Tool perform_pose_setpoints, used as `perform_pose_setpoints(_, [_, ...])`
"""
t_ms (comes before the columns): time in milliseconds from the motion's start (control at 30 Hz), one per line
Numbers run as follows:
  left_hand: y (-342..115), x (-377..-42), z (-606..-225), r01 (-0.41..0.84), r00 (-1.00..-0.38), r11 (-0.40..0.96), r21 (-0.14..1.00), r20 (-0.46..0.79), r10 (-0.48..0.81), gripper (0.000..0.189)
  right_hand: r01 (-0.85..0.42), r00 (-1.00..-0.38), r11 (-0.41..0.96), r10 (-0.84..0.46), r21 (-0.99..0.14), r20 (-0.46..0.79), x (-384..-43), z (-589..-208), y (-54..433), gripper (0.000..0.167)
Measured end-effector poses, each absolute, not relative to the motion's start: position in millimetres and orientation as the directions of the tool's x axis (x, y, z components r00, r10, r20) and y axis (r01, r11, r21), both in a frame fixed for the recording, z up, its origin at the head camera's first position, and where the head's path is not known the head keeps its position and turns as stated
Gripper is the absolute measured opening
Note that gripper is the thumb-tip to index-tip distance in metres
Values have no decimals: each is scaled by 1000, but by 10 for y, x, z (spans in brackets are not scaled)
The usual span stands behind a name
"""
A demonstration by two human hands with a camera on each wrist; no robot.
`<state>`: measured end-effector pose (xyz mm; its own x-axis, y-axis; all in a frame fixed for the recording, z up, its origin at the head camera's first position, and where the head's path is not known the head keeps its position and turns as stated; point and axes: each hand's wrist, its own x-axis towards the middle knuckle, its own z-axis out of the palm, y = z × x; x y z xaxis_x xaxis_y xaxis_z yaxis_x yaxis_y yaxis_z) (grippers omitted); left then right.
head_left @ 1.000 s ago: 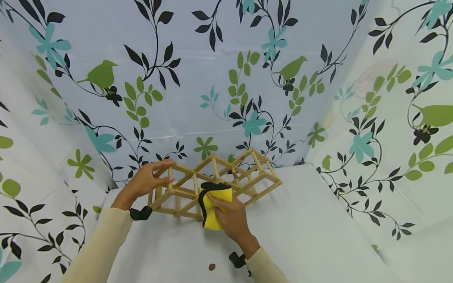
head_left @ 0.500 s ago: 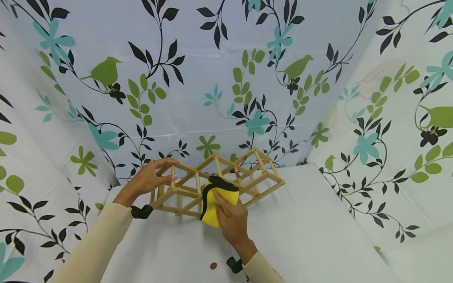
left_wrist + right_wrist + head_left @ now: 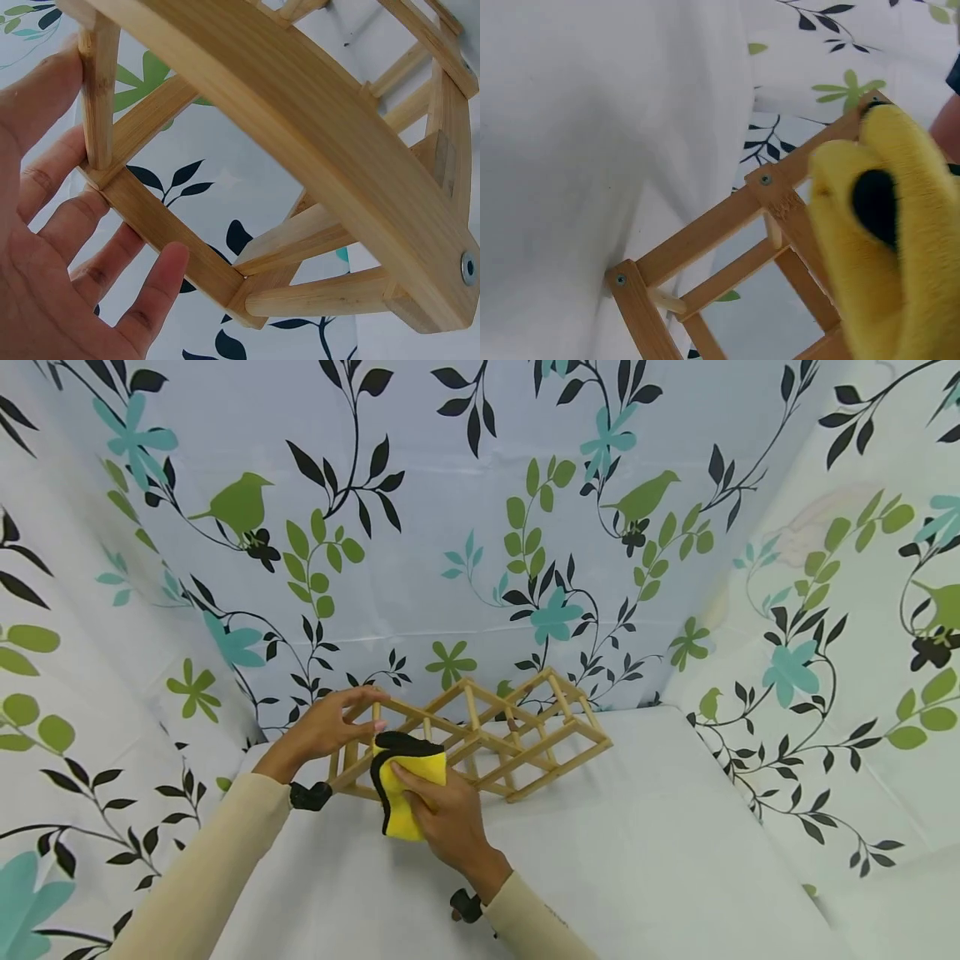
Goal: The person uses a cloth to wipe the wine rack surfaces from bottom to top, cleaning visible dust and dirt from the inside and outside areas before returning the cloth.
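Observation:
A wooden lattice rack (image 3: 561, 771) of slats and dowels stands at the back of the white table, its diamond-shaped bays running left to right. My left hand (image 3: 322, 727) holds its left end, thumb and fingers around a corner dowel. The left wrist view shows the fingers (image 3: 154, 292) spread along a thick slat (image 3: 300, 127). My right hand (image 3: 450, 822) pinches a folded yellow cloth (image 3: 401, 810) with black edging against the rack's front left part. Up close in the right wrist view, the bunched cloth (image 3: 855, 247) covers part of the slats (image 3: 699, 232), which have metal screw heads.
Behind the rack hangs a sheet (image 3: 420, 518) printed with leaves, flowers and birds, and it continues along both sides. The white tabletop (image 3: 637, 843) extends in front. A black wrist mount (image 3: 311, 796) sits at my left wrist, another black mount (image 3: 468, 906) at my right.
My right hand has moved the cloth left along the rack, from its middle toward the left end. My left hand keeps its hold. A small brown spot on the table is now mostly covered.

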<state>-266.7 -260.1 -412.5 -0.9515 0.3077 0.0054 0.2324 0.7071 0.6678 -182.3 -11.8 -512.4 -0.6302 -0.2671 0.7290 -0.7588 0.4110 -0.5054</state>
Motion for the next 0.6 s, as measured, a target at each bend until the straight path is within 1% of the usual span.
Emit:
perform_pose_setpoints(67, [-2590,-2667,-4125,220,-953,711,668,-8,302,55,-714,-663,514,-277,-475,696,-1831,-5115,-151,39])
perform_pose_setpoints(100, [-2588,-2666,-4127,214,-954,711,670,-14,301,56,-676,-689,569,-264,-467,675,-1825,-5121,-145,39])
perform_pose_setpoints(167, [-2590,-2659,-4128,213,-953,712,669,-17,301,56,-602,-732,649,-216,-465,647,-1803,-5142,-106,41])
perform_pose_setpoints(200, [-2597,-2655,-4129,213,-954,713,668,-16,300,57,-578,-742,666,-189,-472,643,-1791,-5152,-85,43])
perform_pose_setpoints(233, [-2605,-2649,-4127,212,-955,713,669,-15,298,56,-570,-740,674,-171,-470,651,-1782,-5158,-69,45])
perform_pose_setpoints(267, [-2613,-2644,-4125,212,-955,713,669,-13,296,56,-581,-723,671,-166,-461,671,-1777,-5161,-63,46])
perform_pose_setpoints(367, [-2633,-2633,-4114,218,-956,717,662,-3,293,54,-687,-630,604,-217,-404,745,-1799,-5135,-125,43])
perform_pose_setpoints(433, [-2629,-2632,-4103,220,-956,718,661,0,293,54,-734,-587,573,-263,-366,766,-1838,-5138,-181,40])
perform_pose_setpoints(500, [-2614,-2636,-4093,219,-955,721,658,-6,296,56,-724,-601,582,-267,-371,753,-1862,-5171,-192,38])
perform_pose_setpoints(600, [-2581,-2644,-4068,223,-953,723,654,-11,304,57,-628,-671,661,-194,-411,715,-1841,-5280,-81,36])
